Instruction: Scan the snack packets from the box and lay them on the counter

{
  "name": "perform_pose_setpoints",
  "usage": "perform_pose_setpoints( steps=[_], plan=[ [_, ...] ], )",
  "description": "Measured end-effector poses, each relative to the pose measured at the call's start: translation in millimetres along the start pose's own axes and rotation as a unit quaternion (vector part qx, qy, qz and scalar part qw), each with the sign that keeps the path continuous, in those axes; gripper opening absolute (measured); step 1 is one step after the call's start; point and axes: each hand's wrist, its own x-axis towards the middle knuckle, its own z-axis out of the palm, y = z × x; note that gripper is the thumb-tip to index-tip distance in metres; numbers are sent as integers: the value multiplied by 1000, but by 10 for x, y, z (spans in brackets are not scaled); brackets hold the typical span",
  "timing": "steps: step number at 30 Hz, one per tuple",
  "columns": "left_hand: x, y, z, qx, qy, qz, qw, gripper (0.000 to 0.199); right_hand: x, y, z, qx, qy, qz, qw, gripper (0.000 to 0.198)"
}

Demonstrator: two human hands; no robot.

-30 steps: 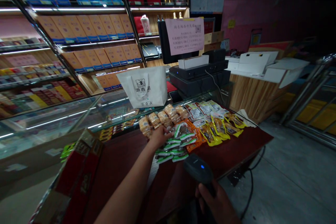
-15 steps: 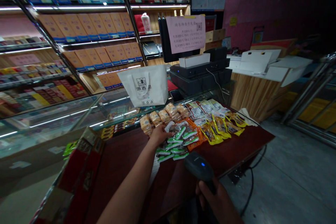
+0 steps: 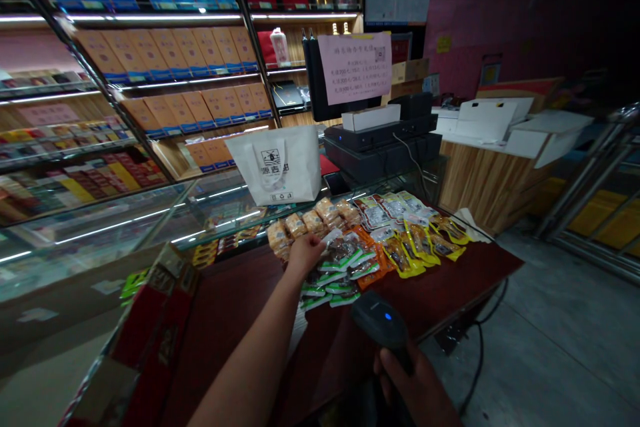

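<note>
My left hand (image 3: 306,255) is closed in a pinch on the clear end of a snack packet (image 3: 331,237) at the upper left of a pile. That pile is made of several green-edged snack packets (image 3: 333,277) lying on the dark red table. My right hand (image 3: 413,373) grips a dark barcode scanner (image 3: 381,321) by its handle; a blue light glows on its head. Orange packets (image 3: 379,263) and yellow packets (image 3: 407,255) lie to the right of the pile. Behind my left hand sits a row of wrapped pastries (image 3: 304,222). Silver packets (image 3: 385,205) are farther back.
A white paper bag (image 3: 280,163) stands on the glass counter (image 3: 205,213) behind the food. A monitor with a pink notice (image 3: 356,68) and a dark cash drawer (image 3: 385,150) are beside it. An open cardboard box (image 3: 65,293) occupies the left side.
My left hand has shifted slightly up from the middle of the pile, and a packet's clear end is now lifted in its fingers. The scanner in my right hand has hardly moved.
</note>
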Motion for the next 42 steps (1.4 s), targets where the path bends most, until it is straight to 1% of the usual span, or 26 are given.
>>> perform_pose_setpoints(
  steps=[2, 5, 7, 9, 11, 12, 15, 18, 20, 21, 24, 26, 27, 29, 32, 36, 39, 42],
  plan=[
    [-51, -15, -34, -33, -12, -7, 999, 3, 3, 20, -3, 4, 4, 0, 1000, 57],
    [-128, -55, -89, -89, -66, -30, 993, 22, 16, 27, -13, 7, 16, -2, 1000, 58],
    [-156, -76, -113, -119, -114, -43, 985, 28, 23, 15, -21, 5, 15, -3, 1000, 56],
    [-156, -80, -119, -139, -157, -54, 976, 23, 25, -4, -26, 3, 9, -5, 1000, 55],
    [-139, -64, -108, -153, -186, -61, 969, 16, 20, -26, -25, 2, 5, -9, 1000, 55],
    [-130, -50, -98, -158, -194, -63, 966, 15, 16, -37, -22, 2, 6, -11, 1000, 55],
    [-138, 4, -84, -172, -209, -65, 961, 23, 0, -71, -16, 3, 15, -12, 1000, 55],
    [-248, 29, -118, -191, -213, -55, 957, 26, -30, -128, -31, 4, 25, -13, 1000, 57],
    [-381, 5, -160, -208, -194, -40, 958, 25, -67, -205, -50, 7, 38, -19, 999, 57],
    [-461, -21, -181, -223, -173, -30, 959, 26, -91, -260, -60, 10, 48, -22, 999, 57],
    [-735, -130, -228, -283, -80, -2, 956, 35, -171, -471, -89, 17, 84, -25, 996, 59],
    [-925, -204, -238, -327, -25, -2, 945, 43, -216, -617, -108, 7, 90, -40, 995, 58],
    [-1017, -236, -237, -347, -6, -8, 938, 46, -234, -681, -115, -1, 86, -55, 995, 57],
    [-1182, -288, -231, -383, 26, -18, 923, 48, -259, -781, -119, -13, 56, -88, 994, 53],
    [-1361, -353, -233, -407, 81, -11, 910, 44, -277, -875, -75, -21, 13, -108, 994, 49],
    [-1474, -435, -296, -408, 145, 9, 901, 35, -265, -956, 78, -43, -26, -96, 994, 51],
    [-1507, -484, -368, -403, 162, 10, 900, 32, -233, -990, 208, -40, -54, -80, 995, 54],
    [-1528, -529, -426, -399, 172, 10, 901, 29, -206, -1008, 310, -30, -64, -70, 995, 54]
  ],
)
